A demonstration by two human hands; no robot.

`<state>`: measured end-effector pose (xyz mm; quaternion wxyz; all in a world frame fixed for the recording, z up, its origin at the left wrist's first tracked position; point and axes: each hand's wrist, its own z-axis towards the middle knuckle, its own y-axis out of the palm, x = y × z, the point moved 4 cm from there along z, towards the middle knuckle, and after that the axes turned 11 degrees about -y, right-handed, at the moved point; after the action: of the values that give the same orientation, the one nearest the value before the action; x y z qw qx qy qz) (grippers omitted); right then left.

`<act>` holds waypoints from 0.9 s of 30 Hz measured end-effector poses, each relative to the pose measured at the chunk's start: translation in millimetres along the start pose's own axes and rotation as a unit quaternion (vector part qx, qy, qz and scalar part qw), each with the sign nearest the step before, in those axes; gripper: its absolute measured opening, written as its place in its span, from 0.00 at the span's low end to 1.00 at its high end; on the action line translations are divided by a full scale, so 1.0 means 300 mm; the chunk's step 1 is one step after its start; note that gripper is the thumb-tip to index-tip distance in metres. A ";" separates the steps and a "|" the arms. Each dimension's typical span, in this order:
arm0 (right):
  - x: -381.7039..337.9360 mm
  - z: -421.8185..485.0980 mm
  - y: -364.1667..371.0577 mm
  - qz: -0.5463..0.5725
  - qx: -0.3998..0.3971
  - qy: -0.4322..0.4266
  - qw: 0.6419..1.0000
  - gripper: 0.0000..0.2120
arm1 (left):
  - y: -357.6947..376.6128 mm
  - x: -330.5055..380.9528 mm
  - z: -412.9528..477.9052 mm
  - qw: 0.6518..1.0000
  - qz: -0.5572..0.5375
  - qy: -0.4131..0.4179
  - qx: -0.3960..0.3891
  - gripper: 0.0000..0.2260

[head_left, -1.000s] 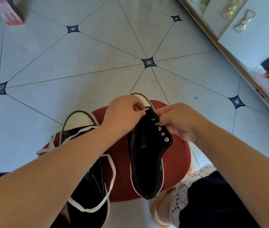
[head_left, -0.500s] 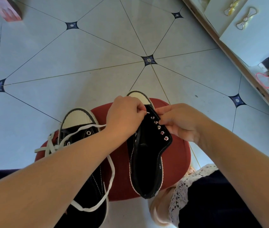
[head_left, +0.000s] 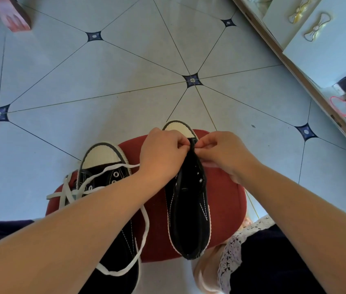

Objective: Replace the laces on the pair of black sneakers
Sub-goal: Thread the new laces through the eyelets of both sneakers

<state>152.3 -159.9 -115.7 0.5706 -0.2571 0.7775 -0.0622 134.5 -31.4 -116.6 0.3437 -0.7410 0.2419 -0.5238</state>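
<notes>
Left hand (head_left: 163,151), right hand (head_left: 225,153): fingers curled tight, tips almost meeting, pinching the eyelet flaps of the unlaced sneaker (head_left: 189,209) just behind its toe cap. Lace end between them: cannot tell. Shoe's long axis runs from the fingertips back toward the body, heel nearest. Both hands equally near. Second sneaker (head_left: 104,166), white lace (head_left: 146,221) loose, lies left of the left forearm. Both rest on the red stool (head_left: 227,204).
</notes>
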 end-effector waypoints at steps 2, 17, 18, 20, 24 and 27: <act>-0.007 0.003 -0.005 -0.035 0.013 -0.024 0.999 0.08 | 0.004 -0.004 0.003 1.000 -0.001 0.001 -0.004 0.07; 0.001 0.020 -0.015 -0.078 0.013 -0.021 0.997 0.06 | 0.002 -0.011 0.019 0.999 -0.032 0.008 -0.025 0.10; 0.004 0.021 -0.016 -0.070 0.012 -0.016 0.997 0.06 | 0.000 -0.012 0.020 0.999 -0.032 0.009 -0.024 0.10; 0.008 0.023 -0.016 -0.053 0.005 -0.008 0.999 0.07 | 0.000 -0.013 0.019 0.999 -0.031 0.008 -0.025 0.10; 0.006 0.023 -0.012 -0.055 -0.023 -0.010 0.998 0.08 | 0.011 -0.009 0.009 0.999 -0.036 0.000 -0.014 0.11; 0.010 0.019 -0.013 -0.035 -0.013 -0.011 0.999 0.08 | 0.017 -0.007 0.014 0.999 -0.040 -0.002 -0.009 0.11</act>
<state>158.3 -163.5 -118.7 0.5728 -0.2921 0.7627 -0.0691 137.7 -32.1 -122.6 0.3167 -0.7542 0.2159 -0.5332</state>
